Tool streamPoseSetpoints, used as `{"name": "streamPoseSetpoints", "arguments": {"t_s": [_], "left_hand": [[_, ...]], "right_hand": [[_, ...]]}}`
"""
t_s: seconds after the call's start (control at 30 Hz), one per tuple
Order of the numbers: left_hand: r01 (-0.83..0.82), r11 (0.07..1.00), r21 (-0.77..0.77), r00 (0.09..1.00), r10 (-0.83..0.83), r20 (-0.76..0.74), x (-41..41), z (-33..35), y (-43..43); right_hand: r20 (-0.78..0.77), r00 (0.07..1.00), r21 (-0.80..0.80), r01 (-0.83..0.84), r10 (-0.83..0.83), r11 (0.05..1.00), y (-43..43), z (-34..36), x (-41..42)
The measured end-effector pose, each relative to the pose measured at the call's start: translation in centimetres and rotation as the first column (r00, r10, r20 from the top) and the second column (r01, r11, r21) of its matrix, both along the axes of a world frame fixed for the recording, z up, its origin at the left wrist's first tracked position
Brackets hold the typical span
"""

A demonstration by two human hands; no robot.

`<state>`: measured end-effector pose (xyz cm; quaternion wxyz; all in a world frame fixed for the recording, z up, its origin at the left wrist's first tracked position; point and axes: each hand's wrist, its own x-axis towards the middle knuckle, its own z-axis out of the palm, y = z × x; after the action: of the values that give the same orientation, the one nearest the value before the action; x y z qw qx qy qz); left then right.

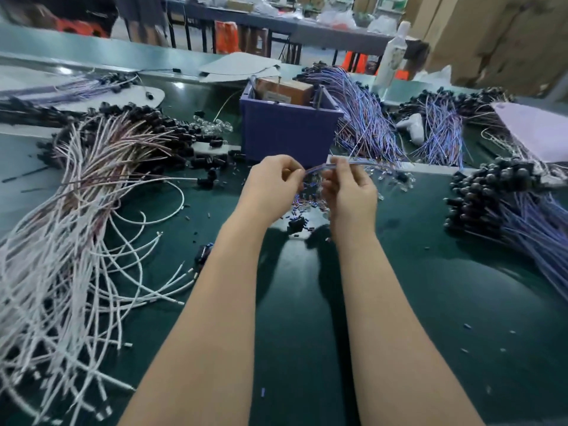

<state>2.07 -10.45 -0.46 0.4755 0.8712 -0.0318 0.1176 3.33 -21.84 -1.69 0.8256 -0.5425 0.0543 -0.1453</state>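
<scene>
My left hand [272, 182] and my right hand [350, 189] meet over the middle of the dark green table [307, 302]. Both pinch a thin purple wire [319, 168] that arcs between them and runs off to the right. The wire's far end reaches a clear LED [402, 176] lying near several others. Below my hands lies a scatter of small blue and black sleeves [302, 204]. A black cap piece [296, 224] rests just beneath.
A purple plastic box [289, 130] holding a brown carton stands right behind my hands. White wires [61, 256] with black caps sprawl on the left. Purple wire bundles [365, 118] and a black-capped heap [498, 195] fill the right. A white bottle [393, 53] stands at the back.
</scene>
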Motion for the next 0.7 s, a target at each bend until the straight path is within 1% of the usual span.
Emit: {"name": "streamPoseSetpoints", "arguments": {"t_s": [0.07,0.13,0.17,0.2,0.23,0.27,0.33,0.37,0.4,0.43,0.53,0.63,0.7], "left_hand": [[-0.024,0.999,0.048,1.000,0.024,-0.006,-0.1,-0.4,0.6],[-0.053,0.996,0.078,0.999,0.054,-0.007,-0.2,-0.5,1.0],[-0.065,0.995,0.077,0.998,0.066,-0.008,-0.1,-0.6,1.0],[-0.075,0.995,0.066,0.997,0.075,-0.004,-0.2,-0.6,1.0],[-0.083,0.995,0.048,0.997,0.083,0.008,-0.2,-0.6,0.8],[-0.086,0.996,0.028,0.996,0.086,0.026,-0.3,-0.6,0.6],[-0.073,0.997,-0.012,0.996,0.074,0.058,-0.5,-0.6,0.0],[-0.070,0.997,-0.032,0.995,0.072,0.063,-0.6,-0.6,-0.2],[-0.077,0.996,-0.045,0.995,0.080,0.063,-0.6,-0.7,-0.3],[-0.093,0.995,-0.043,0.994,0.096,0.061,-0.5,-0.8,-0.3],[-0.171,0.985,0.002,0.984,0.171,0.045,-0.2,-1.2,0.1],[-0.236,0.971,0.039,0.972,0.235,0.013,0.0,-1.3,0.8],[-0.255,0.966,0.041,0.967,0.255,0.000,0.0,-1.3,1.1]], "right_hand": [[-0.040,0.996,0.153,0.089,-0.084,0.984,-0.6,-0.1,0.0],[-0.065,0.991,0.271,0.132,-0.119,0.953,-1.1,-0.1,0.0],[-0.067,0.991,0.298,0.127,-0.112,0.946,-1.2,-0.1,0.0],[-0.062,0.994,0.289,0.099,-0.085,0.952,-1.1,-0.2,0.0],[-0.048,0.998,0.252,0.044,-0.033,0.967,-0.9,-0.3,0.0],[-0.031,0.999,0.175,-0.026,0.032,0.984,-0.4,-0.4,0.0],[-0.018,0.991,-0.084,-0.133,0.132,0.988,0.6,-0.9,-0.1],[-0.010,0.989,-0.189,-0.150,0.150,0.971,1.1,-1.1,-0.1],[0.004,0.990,-0.230,-0.136,0.141,0.964,1.4,-1.2,-0.1],[0.015,0.994,-0.210,-0.104,0.109,0.972,1.5,-1.1,-0.1],[0.026,0.999,-0.026,0.038,-0.037,0.999,0.7,-0.7,0.0],[0.009,0.992,0.123,0.124,-0.126,0.985,-0.4,-0.4,0.1],[-0.012,0.987,0.170,0.159,-0.159,0.973,-0.9,-0.2,0.0]]}}
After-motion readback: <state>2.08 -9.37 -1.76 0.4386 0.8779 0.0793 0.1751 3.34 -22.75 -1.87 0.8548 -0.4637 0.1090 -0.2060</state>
